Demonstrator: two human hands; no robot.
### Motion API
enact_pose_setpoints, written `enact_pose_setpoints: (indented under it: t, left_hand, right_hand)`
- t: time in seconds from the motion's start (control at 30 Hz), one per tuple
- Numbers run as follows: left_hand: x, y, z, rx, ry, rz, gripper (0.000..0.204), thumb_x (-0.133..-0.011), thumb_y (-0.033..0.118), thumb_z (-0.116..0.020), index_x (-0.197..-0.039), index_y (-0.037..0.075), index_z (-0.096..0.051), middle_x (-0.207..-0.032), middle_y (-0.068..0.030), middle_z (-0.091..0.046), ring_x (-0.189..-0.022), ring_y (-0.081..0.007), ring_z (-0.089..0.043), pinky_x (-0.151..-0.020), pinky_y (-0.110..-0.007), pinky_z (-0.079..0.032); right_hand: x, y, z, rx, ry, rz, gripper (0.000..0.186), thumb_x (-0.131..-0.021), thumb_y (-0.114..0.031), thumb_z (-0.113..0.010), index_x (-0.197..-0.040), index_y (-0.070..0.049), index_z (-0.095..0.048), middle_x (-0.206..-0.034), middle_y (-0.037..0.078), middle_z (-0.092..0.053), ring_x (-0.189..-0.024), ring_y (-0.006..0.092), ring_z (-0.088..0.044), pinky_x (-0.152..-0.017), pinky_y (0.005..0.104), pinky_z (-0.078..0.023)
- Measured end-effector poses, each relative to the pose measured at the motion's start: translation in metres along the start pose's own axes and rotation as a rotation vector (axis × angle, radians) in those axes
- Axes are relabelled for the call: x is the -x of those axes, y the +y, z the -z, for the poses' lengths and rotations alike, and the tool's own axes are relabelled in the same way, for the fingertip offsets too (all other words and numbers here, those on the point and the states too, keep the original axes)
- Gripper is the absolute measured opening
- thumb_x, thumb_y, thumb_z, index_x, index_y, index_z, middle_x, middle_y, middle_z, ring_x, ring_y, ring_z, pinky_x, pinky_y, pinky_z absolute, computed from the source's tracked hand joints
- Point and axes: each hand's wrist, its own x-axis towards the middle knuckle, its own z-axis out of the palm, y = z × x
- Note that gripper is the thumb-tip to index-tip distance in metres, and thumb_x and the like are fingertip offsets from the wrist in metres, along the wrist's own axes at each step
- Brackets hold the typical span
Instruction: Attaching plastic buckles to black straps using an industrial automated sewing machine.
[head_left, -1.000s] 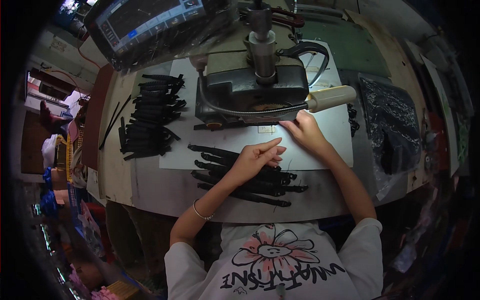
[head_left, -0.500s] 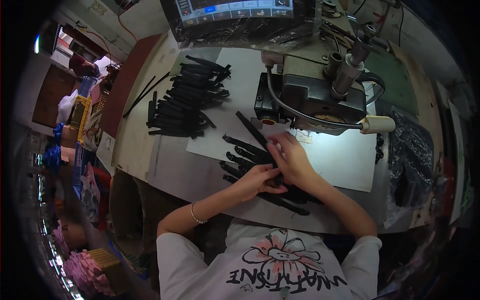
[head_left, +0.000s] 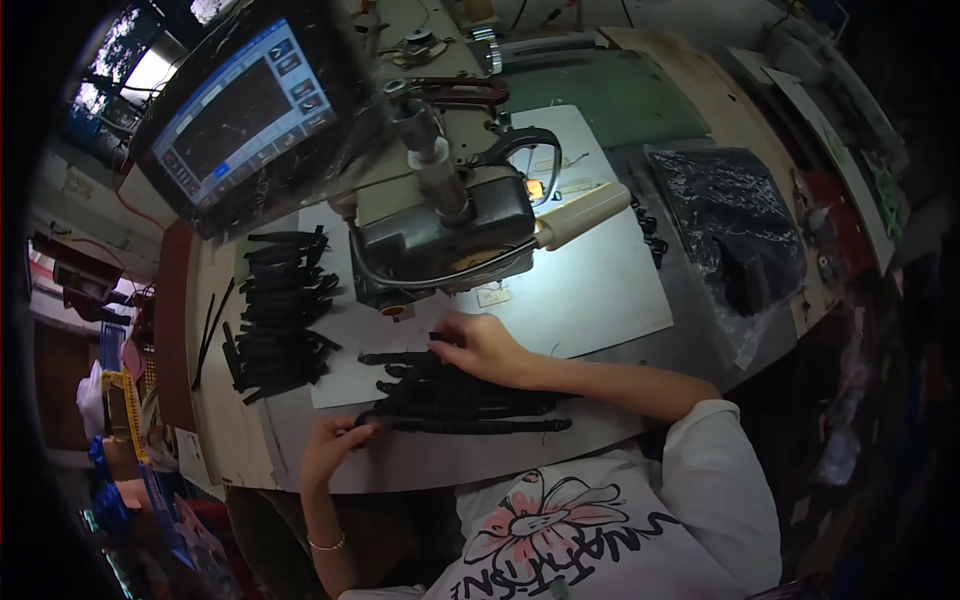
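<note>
From where I stand, the person's left hand point(head_left: 335, 445) pinches the near end of a long black strap point(head_left: 470, 425) at the front edge of the worktop point(head_left: 250, 440), fingers closed on it, while the right hand point(head_left: 485, 345) lies palm down, fingers loosely curled, on the small heap of black straps point(head_left: 440, 385) just in front of the sewing machine point(head_left: 440, 235); whether it actually grips one I cannot tell. To do this well, I would judge, the left hand should keep the strap end pinched lightly and draw it clear along its length, with the right pressing the others flat so they do not drag along or tangle. The strap in hand is narrow, flat and dark, lying nearly straight along the worktop's front edge, its far end reaching toward the right forearm; it looks limp and likely to twist if lifted by one end alone. To the left, well apart from the hands, sits a stacked pile of similar straps point(head_left: 280, 310), and a white sheet point(head_left: 600, 290) covers the worktop under the machine. A screen point(head_left: 240, 110) stands behind, and a dark plastic bag point(head_left: 730, 220) lies off to the right.
</note>
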Motion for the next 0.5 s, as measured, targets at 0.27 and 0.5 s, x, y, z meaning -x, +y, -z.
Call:
enact_pose_setpoints:
  t: [0.27, 0.5]
  left_hand:
    - [-0.092, 0.051, -0.014, -0.100, 0.129, -0.228, 0.016, -0.076, 0.007, -0.066, -0.087, -0.004, -0.066, -0.074, -0.0087, -0.065, -0.067, -0.0107, -0.060, -0.061, -0.024, -0.047]
    - [-0.105, 0.064, -0.026, -0.558, 0.337, -0.248, 0.021, -0.069, 0.015, -0.067, -0.087, 0.004, -0.068, -0.090, -0.0112, -0.064, -0.073, -0.0250, -0.061, -0.065, -0.032, -0.046]
  right_hand:
    - [0.046, 0.018, 0.084, 0.284, 0.326, -0.042, 0.012, -0.075, -0.015, -0.067, -0.078, -0.004, -0.063, -0.066, 0.003, -0.051, -0.065, 0.0145, -0.046, -0.060, 0.0279, -0.039]
    - [-0.021, 0.056, 0.155, 0.632, 0.399, 0.101, 0.021, -0.073, -0.009, -0.065, -0.089, 0.000, -0.054, -0.079, 0.014, -0.054, -0.081, 0.0300, -0.053, -0.073, 0.0382, -0.044]
